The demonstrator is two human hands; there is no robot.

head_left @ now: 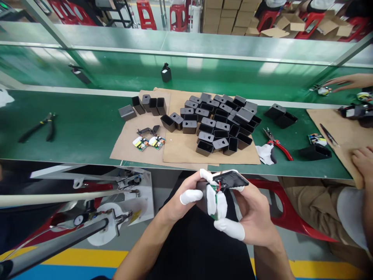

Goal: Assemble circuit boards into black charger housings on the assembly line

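Over my lap, my left hand (183,200) grips a dark plastic case (201,198), with white finger cots on its fingertips. In my right hand (255,217), also with white finger cots, is a circuit board (217,202) with white-wrapped parts, its fingers closed around it. A black cover plate (232,179) sits above the board, with red and black wires between them. The board is right beside the case; whether its edge is inside cannot be made out. Many similar black cases (205,137) stand on cardboard in front of me.
Two circuit boards (157,142) and black covers (148,130) lie on the cardboard (128,146). Black-handled pliers (39,126) are at left, red-handled pliers (278,144) at right. A co-worker's hands (349,81) are at the right. An air-pressure gauge (78,220) and pipes stand lower left.
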